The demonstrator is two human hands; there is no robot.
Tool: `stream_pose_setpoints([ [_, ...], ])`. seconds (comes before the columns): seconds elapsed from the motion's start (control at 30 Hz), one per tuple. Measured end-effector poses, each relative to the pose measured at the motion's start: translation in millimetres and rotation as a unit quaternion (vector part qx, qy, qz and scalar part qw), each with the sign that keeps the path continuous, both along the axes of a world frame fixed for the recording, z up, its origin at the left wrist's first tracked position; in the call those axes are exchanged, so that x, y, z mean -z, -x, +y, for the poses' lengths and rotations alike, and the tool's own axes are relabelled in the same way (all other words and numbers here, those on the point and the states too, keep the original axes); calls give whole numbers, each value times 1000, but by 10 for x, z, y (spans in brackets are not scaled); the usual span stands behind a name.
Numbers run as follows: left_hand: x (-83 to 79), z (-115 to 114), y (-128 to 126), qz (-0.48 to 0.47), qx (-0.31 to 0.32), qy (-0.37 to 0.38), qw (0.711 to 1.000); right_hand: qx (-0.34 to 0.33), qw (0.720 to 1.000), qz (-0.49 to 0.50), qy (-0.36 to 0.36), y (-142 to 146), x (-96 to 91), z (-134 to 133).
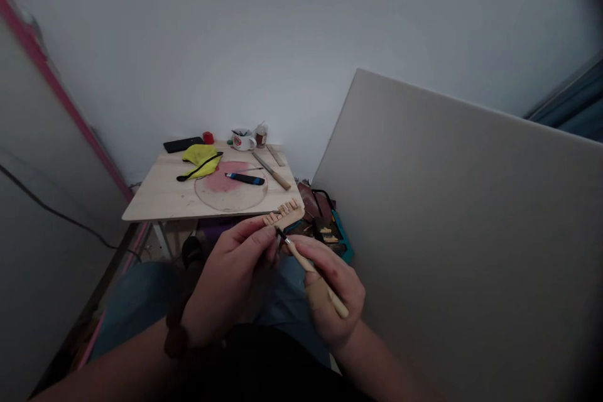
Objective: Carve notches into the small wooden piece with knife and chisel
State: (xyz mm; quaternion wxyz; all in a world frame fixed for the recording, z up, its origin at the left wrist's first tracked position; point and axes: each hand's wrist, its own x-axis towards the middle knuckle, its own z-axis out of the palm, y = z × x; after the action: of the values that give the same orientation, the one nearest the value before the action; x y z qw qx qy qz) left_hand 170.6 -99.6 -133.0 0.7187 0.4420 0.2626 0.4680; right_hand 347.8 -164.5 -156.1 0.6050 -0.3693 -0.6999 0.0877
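Observation:
My left hand (pixel 242 257) is closed on a small pale wooden comb-like piece (pixel 288 216), whose row of short thick teeth points up and away from me. Between the fingers of my right hand (pixel 332 286) lies a slim carving tool (pixel 307 264) with a pale wooden handle and a dark front end. The tool's tip meets the piece's near edge, close to my left thumb; its exact shape is too small to tell. A bandage (pixel 318 292) covers part of my right thumb. Both hands are above my lap, just before the table's near edge.
On the small wooden table (pixel 155 191) lie a utility knife (pixel 245 179), a wooden-handled file (pixel 273 171), a yellow cloth (pixel 201 160) and a black phone (pixel 183 144). A white mug (pixel 244 140) stands behind. A teal toolbox (pixel 346 242) sits below right, beside a large grey panel (pixel 452 220).

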Motion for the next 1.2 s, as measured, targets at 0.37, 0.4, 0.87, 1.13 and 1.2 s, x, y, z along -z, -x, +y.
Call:
stream_pose_setpoints([
  [0.37,-132,-16,-13,-49,-1,42,998,-6,1000,14,16,-7,-29,44],
  [0.4,-136,-13,-14,-51,-2,43,998,1,1000,13,21,-5,-24,41],
  [0.87,18,5,43,8,-7,19,1000,33,999,27,9,75,82,52],
  [1.13,63,-32,10,32,-3,32,999,17,999,47,-15,141,84,130],
  [1.2,85,-42,-5,38,-4,23,999,18,999,47,-15,145,76,147],
])
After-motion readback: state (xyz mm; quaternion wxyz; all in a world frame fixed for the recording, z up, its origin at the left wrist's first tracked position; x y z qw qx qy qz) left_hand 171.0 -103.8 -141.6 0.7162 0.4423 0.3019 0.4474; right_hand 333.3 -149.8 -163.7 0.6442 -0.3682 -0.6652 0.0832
